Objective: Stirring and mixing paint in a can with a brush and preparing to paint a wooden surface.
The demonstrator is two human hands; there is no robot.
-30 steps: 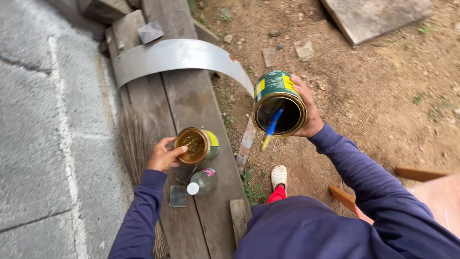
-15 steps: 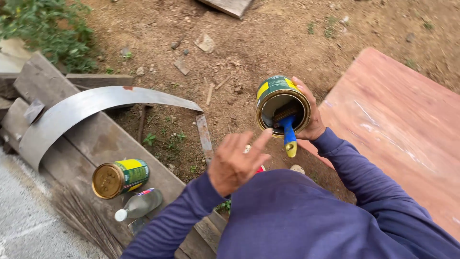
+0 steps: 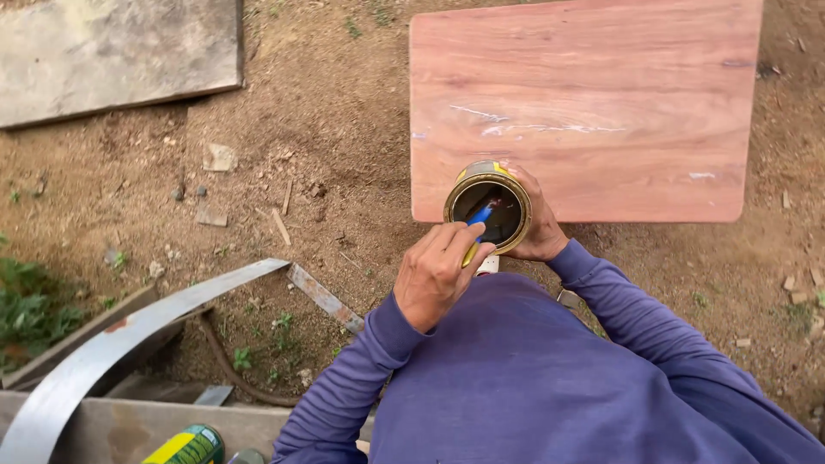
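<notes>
Item: open tin can, gold rim, dark liquid inside. I hold it in my right hand, fingers wrapped round its far side, raised above the near edge of the reddish wooden board lying flat on the dirt. Half a second ago the can hung over bare ground with the board off to the right; now the board fills the upper right of my view.

Item: brush with blue and yellow handle, standing in the can, leaning over the near rim. My left hand is closed on the handle, fingers pinched tight. In the earlier frame that hand was open in mid-air, short of the can, touching nothing.

Item: second can, green and yellow, lying on its side at the bottom edge of view, well apart from my hands. It sat nearer the middle left before.

Item: curved grey metal strip, lower left, across weathered planks.

Item: grey slab, top left corner, on the dirt.
</notes>
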